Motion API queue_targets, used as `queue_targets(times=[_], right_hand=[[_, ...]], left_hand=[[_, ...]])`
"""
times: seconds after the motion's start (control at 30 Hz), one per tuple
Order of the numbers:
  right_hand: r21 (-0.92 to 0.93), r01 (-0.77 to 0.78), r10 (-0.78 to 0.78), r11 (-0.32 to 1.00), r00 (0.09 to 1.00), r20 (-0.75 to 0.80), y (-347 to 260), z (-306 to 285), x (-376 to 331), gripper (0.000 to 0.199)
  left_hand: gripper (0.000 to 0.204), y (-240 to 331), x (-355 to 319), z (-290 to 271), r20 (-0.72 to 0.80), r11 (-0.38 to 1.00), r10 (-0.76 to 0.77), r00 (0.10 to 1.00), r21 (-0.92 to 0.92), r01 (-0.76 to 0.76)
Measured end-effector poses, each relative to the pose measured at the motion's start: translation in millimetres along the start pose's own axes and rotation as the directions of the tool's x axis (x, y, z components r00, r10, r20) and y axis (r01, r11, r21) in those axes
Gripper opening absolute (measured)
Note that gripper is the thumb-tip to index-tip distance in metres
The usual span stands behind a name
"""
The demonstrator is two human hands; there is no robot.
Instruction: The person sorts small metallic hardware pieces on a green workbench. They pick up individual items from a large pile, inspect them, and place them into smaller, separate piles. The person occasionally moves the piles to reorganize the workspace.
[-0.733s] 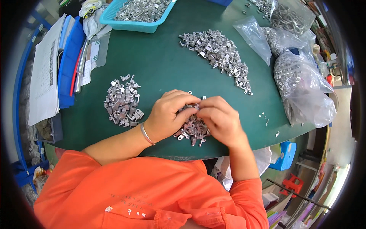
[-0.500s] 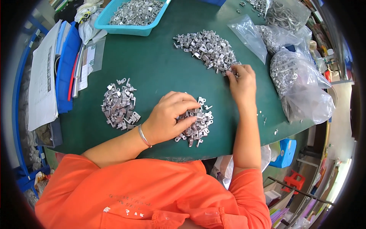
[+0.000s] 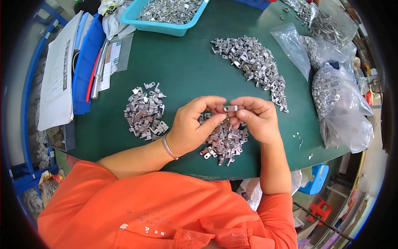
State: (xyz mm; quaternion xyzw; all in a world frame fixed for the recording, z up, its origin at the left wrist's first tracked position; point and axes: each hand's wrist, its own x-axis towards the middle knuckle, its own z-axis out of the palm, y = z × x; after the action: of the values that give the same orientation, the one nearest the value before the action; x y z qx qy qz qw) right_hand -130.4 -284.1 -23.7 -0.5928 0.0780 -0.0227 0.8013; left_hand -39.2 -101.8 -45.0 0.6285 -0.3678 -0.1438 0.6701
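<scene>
A small silvery metal bracket point(image 3: 231, 108) with a hole at one end sits between the thumb and fingers of my right hand point(image 3: 259, 118). My left hand point(image 3: 192, 122), with a bracelet at its wrist, is close beside it. Its fingers are curled with the tips next to the bracket's holed end; what they grip, if anything, is hidden. Under both hands lies a pile of similar metal brackets point(image 3: 226, 145), partly covered by my fingers. Another bracket pile point(image 3: 145, 111) is on the left. A longer pile point(image 3: 253, 62) spreads at the far right.
The green table point(image 3: 182, 70) carries a light-blue basket point(image 3: 161, 27) of metal parts at the back. Blue trays point(image 3: 85, 74) and papers point(image 3: 58, 62) stand at the left edge. Plastic bags of metal parts point(image 3: 331, 95) and a flat clear bag point(image 3: 292, 45) lie at the right.
My right hand has come from the far-right pile to beside my left hand, bringing a metal bracket. My left hand has lifted slightly off the near pile. The whole view has shifted slightly.
</scene>
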Motion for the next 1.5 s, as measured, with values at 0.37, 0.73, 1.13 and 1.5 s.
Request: queue_targets(times=[0.37, 0.73, 1.13, 1.5], right_hand=[[-0.355, 0.287, -0.212, 0.89, 0.948, 0.235, -9.3, -6.9, -0.6, 0.018], [-0.975, -0.201, -0.706, 0.09, 0.677, -0.205, 7.6, -49.1, 31.6, 0.019], [-0.719, 0.094, -0.543, 0.689, 0.724, -0.425, -1.3, -35.3, 12.3, 0.009], [-0.091, 0.393, -0.4, 0.915, 0.912, -0.087, 7.5, 14.6, -0.1, 0.026]], left_hand=[[0.017, 8.6, 4.7, -1.2, 0.072, 0.982, 0.141, 0.987, 0.116, -0.148], [0.014, 9.1, 5.7, 3.5, 0.266, 0.945, 0.23, 0.936, 0.167, -0.28], [0.027, 10.0, 1.9, 2.7, 0.146, 0.985, 0.133, 0.98, 0.095, -0.147], [0.03, 2.8, -3.2, -2.0, 0.103, 0.992, -0.1, 0.99, -0.071, 0.108]])
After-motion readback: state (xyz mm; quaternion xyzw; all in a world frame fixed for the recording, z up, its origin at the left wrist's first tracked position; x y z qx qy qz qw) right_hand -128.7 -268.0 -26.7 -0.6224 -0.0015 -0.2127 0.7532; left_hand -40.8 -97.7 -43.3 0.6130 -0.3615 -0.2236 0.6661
